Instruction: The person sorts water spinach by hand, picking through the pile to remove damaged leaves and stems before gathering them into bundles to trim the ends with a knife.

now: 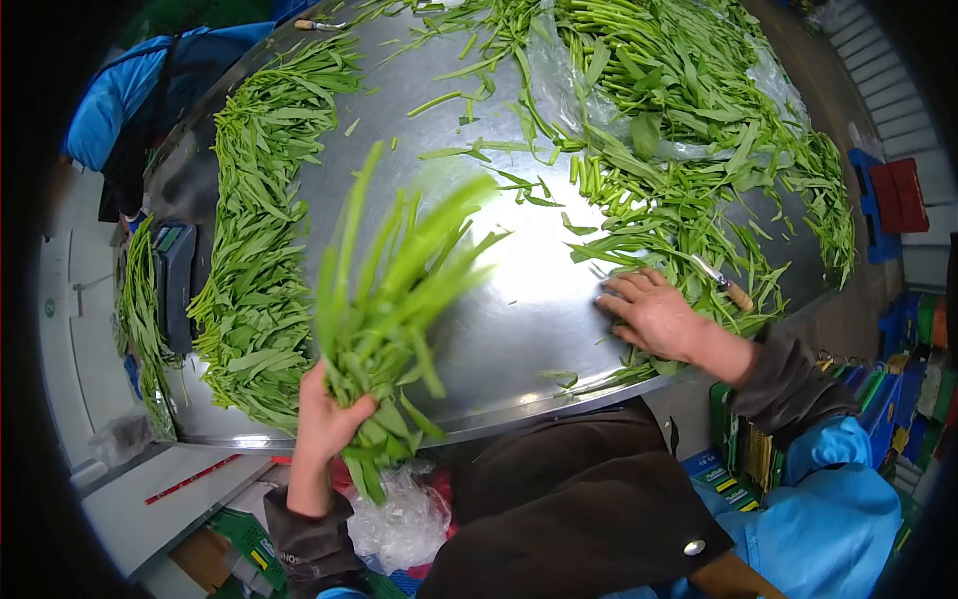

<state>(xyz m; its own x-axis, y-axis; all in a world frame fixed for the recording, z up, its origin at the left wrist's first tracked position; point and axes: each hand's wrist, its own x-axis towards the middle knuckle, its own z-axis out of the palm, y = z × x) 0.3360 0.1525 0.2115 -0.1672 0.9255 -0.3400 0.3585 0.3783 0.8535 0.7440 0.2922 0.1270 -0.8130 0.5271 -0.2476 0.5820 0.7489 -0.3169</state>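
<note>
My left hand (329,414) is closed around the leafy lower part of a bunch of green stems (384,309), held upright over the near edge of the metal table (499,364); the stem ends are blurred. On the right, my right hand (654,314) lies palm down with fingers spread, touching the tabletop beside loose greens (649,245). Just right of it, a knife (736,293) with a wooden handle rests on the greens. A long row of stacked greens (261,250) runs down the table's left side.
A large heap of greens (689,85) on clear plastic fills the back right. Another knife (317,25) lies at the back left. Beyond the left row are a dark scale (177,280) and a person's blue sleeve (115,95). Crates (868,389) stand at the right.
</note>
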